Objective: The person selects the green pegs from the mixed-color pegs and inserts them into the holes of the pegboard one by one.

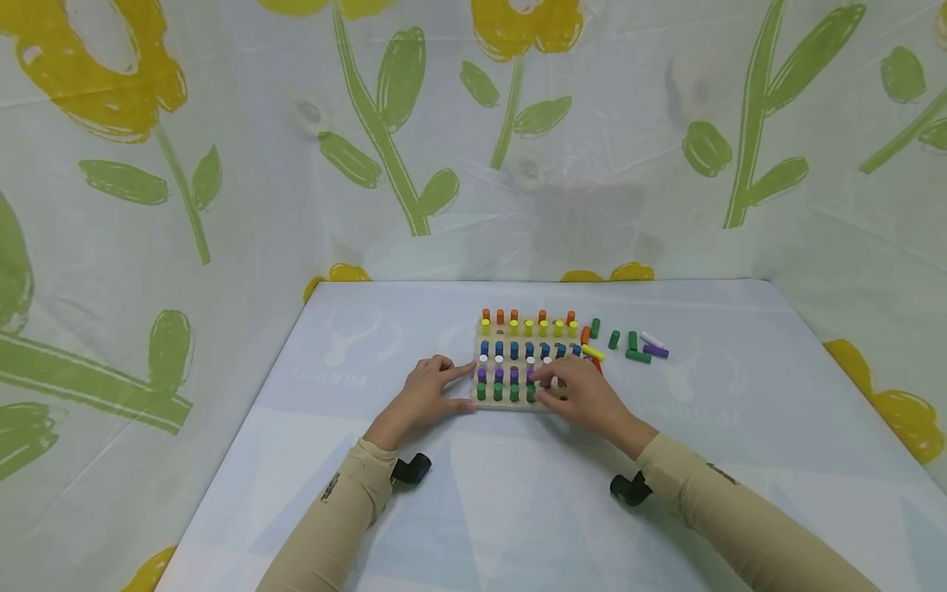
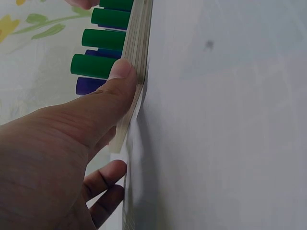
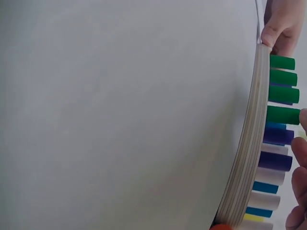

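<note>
A wooden peg board (image 1: 510,406) stands on the table with rows of orange, yellow, blue, white, purple and green pegs upright in it. At its near left corner is my left hand (image 1: 427,393); the thumb (image 2: 122,71) presses the front edge beside a green peg (image 2: 93,65), and the straight index finger touches the left side. My right hand (image 1: 588,395) hovers over the front rows. Its thumb tip meets the top of the last green peg (image 3: 283,115). The index fingertip is by a purple peg (image 3: 278,136), apart from the thumb.
Right of the board lie loose pegs: several green (image 1: 639,356), a white (image 1: 651,339), a purple (image 1: 655,351), a yellow (image 1: 592,352) and an orange one (image 1: 585,335). Something red (image 1: 596,364) shows behind the right hand. A flowered curtain (image 1: 473,197) surrounds the table (image 1: 473,510).
</note>
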A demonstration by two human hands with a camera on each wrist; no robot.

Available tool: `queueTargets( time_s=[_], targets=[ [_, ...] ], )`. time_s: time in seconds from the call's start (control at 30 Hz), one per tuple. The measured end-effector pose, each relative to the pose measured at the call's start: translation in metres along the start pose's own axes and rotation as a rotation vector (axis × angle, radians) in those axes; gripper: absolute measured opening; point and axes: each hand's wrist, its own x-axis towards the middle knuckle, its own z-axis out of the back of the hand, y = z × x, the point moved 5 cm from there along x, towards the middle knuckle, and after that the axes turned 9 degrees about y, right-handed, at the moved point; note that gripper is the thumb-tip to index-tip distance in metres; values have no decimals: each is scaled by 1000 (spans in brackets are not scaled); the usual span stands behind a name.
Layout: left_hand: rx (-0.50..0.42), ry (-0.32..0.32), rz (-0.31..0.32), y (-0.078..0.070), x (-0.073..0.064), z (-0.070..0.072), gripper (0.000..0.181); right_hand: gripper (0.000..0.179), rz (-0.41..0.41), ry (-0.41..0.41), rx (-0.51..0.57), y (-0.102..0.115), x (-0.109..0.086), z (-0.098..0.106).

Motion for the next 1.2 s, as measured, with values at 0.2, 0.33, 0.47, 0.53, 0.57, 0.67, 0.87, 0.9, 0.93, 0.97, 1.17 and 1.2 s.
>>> queueTargets(
  time_s=[0.2,0.33,0.47,0.53,0.57,0.67,0.87,0.9,0.93,0.97,1.17,1.2],
  targets=[
    [-9,-2,4,1,-1,0,77,19,-13,-21,32,-7,-5,4],
    [-4,-6,6,1,-1,0,77,17,-13,-26,50,-10,-8,7],
    [-5,-2,6,1,-1,0,76,17,-22,-29,31,-14,-11,8],
    [-7,0,8,0,-2,0,76,17,-24,-34,29,-16,-12,9],
    [-7,0,8,0,-2,1,76,17,-24,-39,30,-17,-13,10],
    [-5,-1,12,-1,-2,1,76,17,-21,-48,44,-19,-16,13],
    [-7,3,19,-1,-2,1,76,19,-40,-53,47,-24,-19,17],
    [-7,4,19,0,-2,0,76,19,-48,-54,44,-26,-20,18],
    [-7,4,18,-1,-1,0,76,19,-56,-55,43,-27,-21,19],
    [-6,4,18,0,-1,0,77,19,-65,-55,39,-29,-22,19],
    [-2,5,16,1,1,-1,77,19,-121,-67,29,-40,-27,23],
    [-3,5,14,1,1,-1,77,19,-124,-71,29,-41,-27,24]
  ],
)
